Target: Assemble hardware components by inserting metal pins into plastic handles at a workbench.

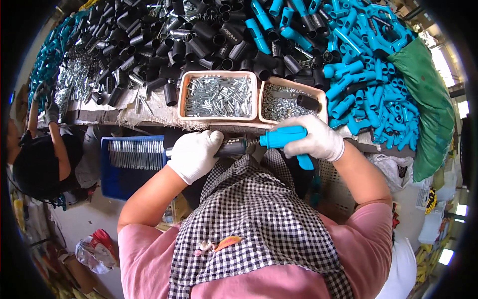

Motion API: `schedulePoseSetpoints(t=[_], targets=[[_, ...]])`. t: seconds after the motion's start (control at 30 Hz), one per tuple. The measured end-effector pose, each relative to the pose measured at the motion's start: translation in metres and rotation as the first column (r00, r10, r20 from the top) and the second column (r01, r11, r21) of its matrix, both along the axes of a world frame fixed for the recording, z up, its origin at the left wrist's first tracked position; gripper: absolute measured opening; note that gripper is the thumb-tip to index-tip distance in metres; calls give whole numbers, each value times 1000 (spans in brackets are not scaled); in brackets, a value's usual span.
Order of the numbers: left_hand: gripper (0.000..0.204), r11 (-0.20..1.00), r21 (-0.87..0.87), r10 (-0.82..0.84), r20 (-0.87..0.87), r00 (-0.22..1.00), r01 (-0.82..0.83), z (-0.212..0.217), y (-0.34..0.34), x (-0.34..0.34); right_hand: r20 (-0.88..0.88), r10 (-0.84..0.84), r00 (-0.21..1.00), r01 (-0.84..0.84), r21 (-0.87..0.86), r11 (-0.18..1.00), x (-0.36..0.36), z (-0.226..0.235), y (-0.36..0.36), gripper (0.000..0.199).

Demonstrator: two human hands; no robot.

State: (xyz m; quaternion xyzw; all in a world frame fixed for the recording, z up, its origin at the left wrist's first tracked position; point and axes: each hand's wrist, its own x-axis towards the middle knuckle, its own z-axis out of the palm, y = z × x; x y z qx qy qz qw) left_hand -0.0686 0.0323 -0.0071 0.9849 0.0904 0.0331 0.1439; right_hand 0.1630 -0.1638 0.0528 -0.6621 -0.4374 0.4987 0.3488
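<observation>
Both my hands wear white gloves and meet in front of my checked apron. Closed around a black cylindrical sleeve (232,147) is my left hand (193,153); a metal rod end shows at its left side. My right hand (314,139) grips a teal plastic handle (281,137) with a side lever pointing down. The handle's left end faces the sleeve, and a small metal piece shows between them; whether they touch is unclear. Just beyond my hands are a tray of metal pins (219,118) and a tray of small metal parts (324,104) with a black sleeve lying in it.
Black sleeves (199,47) pile across the bench, with teal handles (358,79) heaped at the right beside a green sack (423,104). A blue crate (132,187) of lined-up metal rods stands left of my lap. Another person (42,154) works at the far left.
</observation>
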Motion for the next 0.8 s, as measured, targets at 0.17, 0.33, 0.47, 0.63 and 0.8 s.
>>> schedulePoseSetpoints(t=[0.17, 0.33, 0.47, 0.63, 0.8], targets=[[31, 898, -424, -203, -151, 968, 122, 13, -11, 7, 790, 135, 599, -660, 390, 642, -14, -4, 3, 39], [35, 420, -864, -594, -494, 635, -279, 1, -4, 21, 939, 30, 343, -892, 315, 324, -18, 4, 12, 23], [30, 799, -583, -287, -154, 945, 147, 3, -11, 16, 824, 229, 518, -640, 196, 743, -23, 5, 3, 33], [19, 975, 223, -68, 203, 977, 22, -1, 3, 27, -589, -452, 670, 272, -371, 888, -29, -25, 5, 38], [22, 984, 67, 145, 221, 964, -163, 1, 15, 22, 140, -223, 965, 80, 653, 753, -44, -7, -17, 80]])
